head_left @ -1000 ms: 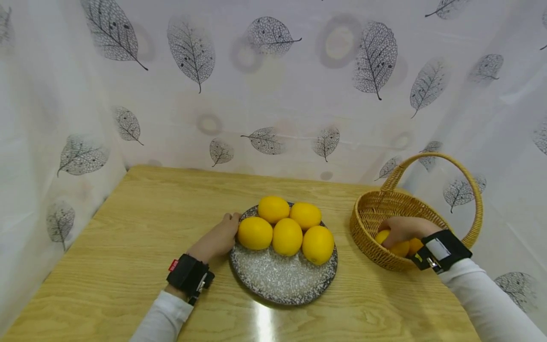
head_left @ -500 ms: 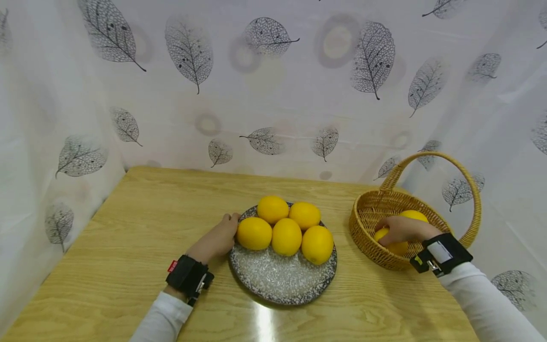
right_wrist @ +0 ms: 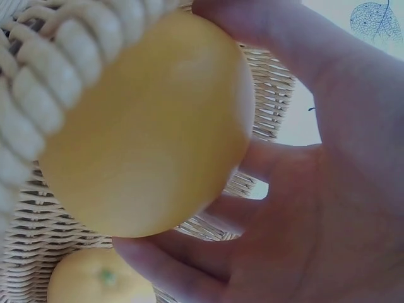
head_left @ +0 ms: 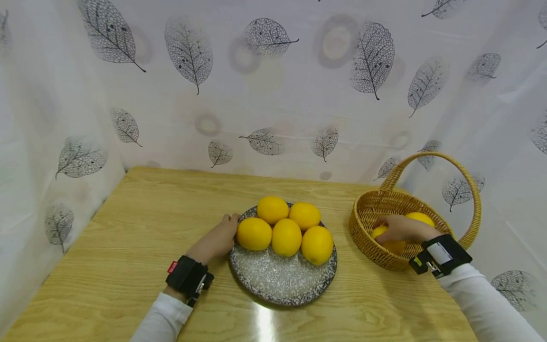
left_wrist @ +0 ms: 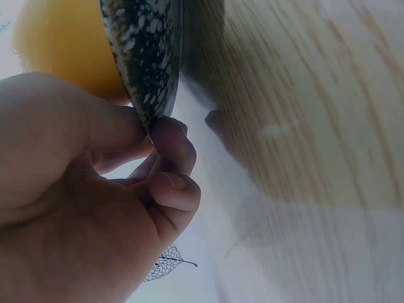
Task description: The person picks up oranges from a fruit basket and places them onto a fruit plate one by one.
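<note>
In one basket (head_left: 383, 204), the right hand (head_left: 400, 227) grips a yellow fruit (right_wrist: 151, 132) whose long axis I cannot tell; a second fruit (right_wrist: 91, 287) nearby shows its green-spotted end. The left hand (head_left: 217, 240) pinches one plate (head_left: 282, 282) bearing five fruits (head_left: 287, 237).

The left forearm (head_left: 162, 316), white-sleeved, slants up from the bottom edge, and the left hand (head_left: 215, 241) sits just left of the frame's centre, its thumb (left_wrist: 107, 126) and bent fingers (left_wrist: 173, 146) set in a pinch. The right forearm (head_left: 491, 299) reaches in from the lower right corner; the right hand (head_left: 403, 228), right of centre, grips with thumb (right_wrist: 252, 22) and curved fingers (right_wrist: 180, 268) wide apart.
</note>
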{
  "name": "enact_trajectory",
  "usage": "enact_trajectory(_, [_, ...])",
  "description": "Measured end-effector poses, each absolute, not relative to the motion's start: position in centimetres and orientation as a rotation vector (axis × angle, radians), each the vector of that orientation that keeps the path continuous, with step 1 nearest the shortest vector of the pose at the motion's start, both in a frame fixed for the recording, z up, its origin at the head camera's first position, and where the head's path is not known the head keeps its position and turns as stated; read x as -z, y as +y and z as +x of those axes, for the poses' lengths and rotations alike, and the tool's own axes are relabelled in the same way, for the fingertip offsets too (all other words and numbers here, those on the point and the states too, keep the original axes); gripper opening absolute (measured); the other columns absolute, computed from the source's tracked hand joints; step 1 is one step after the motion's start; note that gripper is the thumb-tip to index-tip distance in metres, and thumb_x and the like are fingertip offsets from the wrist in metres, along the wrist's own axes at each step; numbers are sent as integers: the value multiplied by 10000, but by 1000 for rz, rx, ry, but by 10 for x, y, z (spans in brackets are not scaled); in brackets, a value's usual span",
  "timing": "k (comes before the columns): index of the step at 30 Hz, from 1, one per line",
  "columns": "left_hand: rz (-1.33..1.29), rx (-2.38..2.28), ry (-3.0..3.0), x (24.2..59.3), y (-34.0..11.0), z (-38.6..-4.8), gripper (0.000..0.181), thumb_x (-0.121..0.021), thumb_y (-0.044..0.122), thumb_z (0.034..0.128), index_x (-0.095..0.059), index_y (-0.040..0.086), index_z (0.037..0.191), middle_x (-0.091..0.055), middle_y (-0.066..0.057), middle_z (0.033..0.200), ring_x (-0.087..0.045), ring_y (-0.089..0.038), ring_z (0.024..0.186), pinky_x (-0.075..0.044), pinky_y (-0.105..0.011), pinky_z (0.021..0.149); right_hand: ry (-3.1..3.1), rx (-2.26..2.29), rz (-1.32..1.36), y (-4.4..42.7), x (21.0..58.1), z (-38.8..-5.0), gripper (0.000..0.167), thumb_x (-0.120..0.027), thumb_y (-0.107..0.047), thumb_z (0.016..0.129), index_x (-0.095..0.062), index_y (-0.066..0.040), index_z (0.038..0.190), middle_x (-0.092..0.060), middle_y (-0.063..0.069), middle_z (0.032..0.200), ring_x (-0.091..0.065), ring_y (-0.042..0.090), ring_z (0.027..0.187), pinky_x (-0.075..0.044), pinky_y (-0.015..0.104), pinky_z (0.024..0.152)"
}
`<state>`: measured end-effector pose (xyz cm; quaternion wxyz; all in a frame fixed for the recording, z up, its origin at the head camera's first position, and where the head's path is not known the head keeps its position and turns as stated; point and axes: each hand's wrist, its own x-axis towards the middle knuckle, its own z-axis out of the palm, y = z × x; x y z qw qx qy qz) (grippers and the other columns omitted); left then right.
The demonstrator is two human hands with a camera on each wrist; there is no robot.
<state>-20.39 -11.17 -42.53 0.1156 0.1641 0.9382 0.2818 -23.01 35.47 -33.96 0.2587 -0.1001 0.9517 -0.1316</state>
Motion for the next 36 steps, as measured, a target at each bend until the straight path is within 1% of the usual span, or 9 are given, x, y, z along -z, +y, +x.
enact_trajectory(3, [487, -824, 2754, 426, -111, -204, 517, -422, -123, 962, -356, -136, 1475, -452, -371, 1376, -550, -425, 1263, -463, -552, 1104, 2582, 378, -276, 354, 340, -229, 582, -717, -223, 857, -569, 89, 1326, -578, 328, 1332, -567, 327, 1053, -519, 404, 871])
enact_trajectory(7, [487, -823, 2754, 426, -112, -204, 518, -415, -121, 964, -352, -136, 1478, -444, -376, 1387, -549, -429, 1269, -463, -554, 1104, 2600, 383, -290, 352, 341, -228, 581, -716, -235, 878, -566, 89, 1337, -580, 334, 1340, -592, 337, 1083, -540, 428, 876])
enact_trajectory(10, [486, -823, 2756, 426, -112, -204, 526, -406, -126, 960, -346, -134, 1483, -450, -372, 1368, -570, -402, 1206, -493, -540, 1068, 2622, 371, -311, 351, 340, -228, 571, -713, -243, 883, -574, 78, 1335, -593, 332, 1329, -599, 322, 1062, -541, 421, 860])
enact_trajectory(14, [486, -828, 2763, 425, -113, -203, 528, -415, -126, 952, -353, -133, 1476, -475, -349, 1299, -577, -354, 1080, -529, -516, 1000, 2645, 362, -323, 349, 341, -229, 565, -711, -243, 872, -584, 59, 1332, -618, 316, 1302, -579, 281, 992, -510, 363, 816])
enact_trajectory(18, [493, -830, 2763, 425, -113, -203, 525, -420, -121, 952, -352, -138, 1472, -477, -348, 1289, -576, -346, 1066, -531, -513, 995, 2663, 365, -323, 350, 343, -228, 555, -716, -244, 866, -595, 52, 1320, -629, 307, 1287, -585, 278, 986, -512, 364, 815])
enact_trajectory(22, [502, -828, 2762, 425, -113, -203, 519, -416, -120, 954, -352, -143, 1469, -475, -355, 1295, -581, -361, 1090, -526, -521, 1007, 2697, 363, -327, 348, 344, -225, 558, -722, -253, 854, -605, 52, 1307, -635, 317, 1269, -597, 285, 972, -526, 392, 811])
enact_trajectory(28, [488, -832, 2749, 425, -112, -203, 522, -402, -111, 971, -333, -142, 1487, -428, -384, 1394, -548, -432, 1265, -471, -551, 1094, 2756, 381, -320, 344, 345, -221, 585, -729, -264, 851, -598, 74, 1309, -666, 279, 1204, -602, 280, 940, -511, 386, 786])
enact_trajectory(31, [485, -834, 2747, 425, -112, -203, 512, -402, -107, 975, -339, -139, 1483, -439, -375, 1377, -556, -425, 1253, -475, -549, 1091, 2788, 409, -303, 344, 346, -220, 594, -735, -257, 838, -596, 83, 1306, -677, 256, 1168, -604, 268, 915, -505, 369, 762])
enact_trajectory(36, [487, -834, 2749, 426, -112, -204, 513, -405, -110, 973, -340, -136, 1481, -445, -368, 1363, -564, -414, 1230, -484, -544, 1080, 2849, 422, -250, 342, 350, -218, 626, -743, -291, 841, -587, 73, 1327, -673, 236, 1117, -592, 251, 861, -485, 330, 696])
